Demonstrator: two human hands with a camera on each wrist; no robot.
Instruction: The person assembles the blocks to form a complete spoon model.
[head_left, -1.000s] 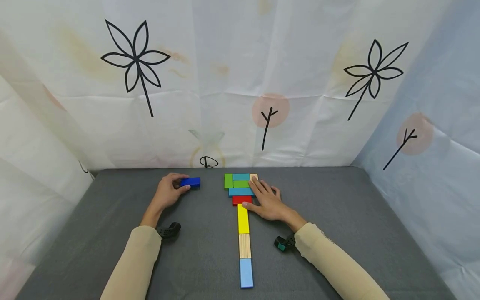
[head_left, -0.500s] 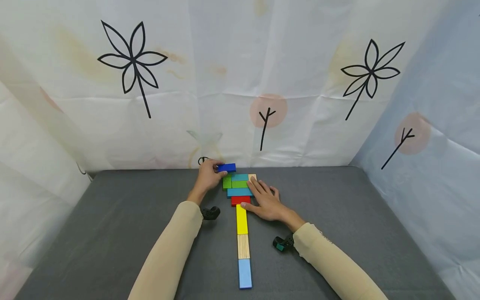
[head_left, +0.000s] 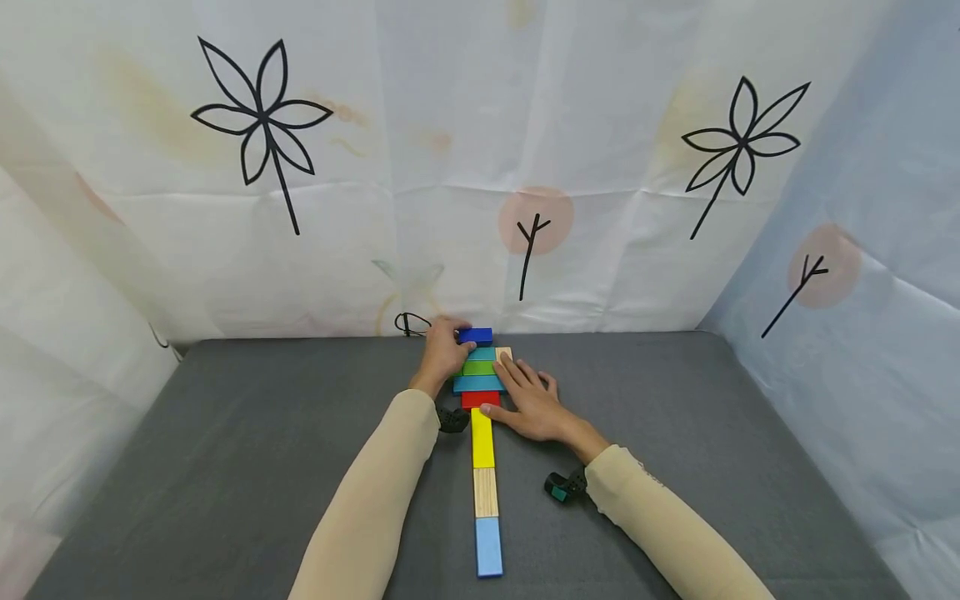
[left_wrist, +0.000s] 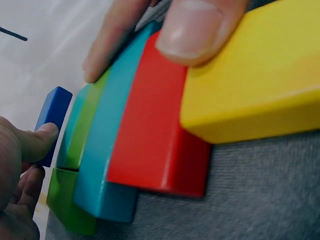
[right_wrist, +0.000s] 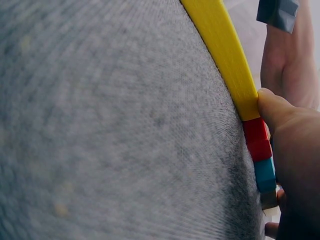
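Note:
At the far end of a block row, my left hand (head_left: pixel 442 354) pinches a dark blue block (head_left: pixel 476 337) between thumb and fingers. In the left wrist view this blue block (left_wrist: pixel 54 112) stands beyond the teal and green blocks. My right hand (head_left: pixel 534 407) lies spread with straight fingers over the right side of the arrangement. Its thumb touches the near yellow block (head_left: pixel 483 437) by the red block (head_left: pixel 480 399), and its fingertips reach the plain wood block (head_left: pixel 503 354). Between them lie a long teal block (head_left: pixel 477 383), a green block (head_left: pixel 478 367) and a smaller teal block (head_left: pixel 481 354).
Below the yellow block, a wooden block (head_left: pixel 485 492) and a light blue block (head_left: pixel 489 547) continue the line toward me. Everything lies on a grey cloth-covered table (head_left: pixel 225 467). A white printed curtain (head_left: pixel 420 167) hangs just behind its far edge.
My left hand has carried the dark blue block rightward from the left side of the table to the top of the arrangement. The right hand stays in place.

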